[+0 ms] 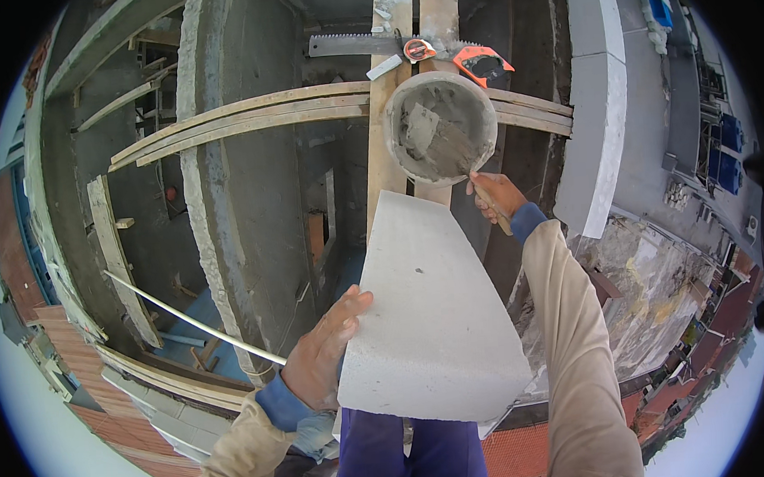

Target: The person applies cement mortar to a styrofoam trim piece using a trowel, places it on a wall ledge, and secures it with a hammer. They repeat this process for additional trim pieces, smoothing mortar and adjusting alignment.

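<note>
A pale grey lightweight concrete block [433, 309] stands in front of me, above my legs. My left hand [327, 349] presses against its left side, the fingers closed on the edge and partly hidden. My right hand [497, 200] is wrapped round the wooden handle of a trowel [505, 223], to the right of the block's far end. The trowel's blade dips into grey mortar [446, 144] inside a round, mortar-smeared bucket [392, 152]. The bucket stands on wooden planks, just beyond the block.
Beyond the bucket, a handsaw [350, 45] with an orange handle and an orange tape measure [418, 49] lie on the planks [380, 161]. Timber beams [246, 125] cross left and right over a deep drop between walls. A pale block wall [595, 98] runs along the right.
</note>
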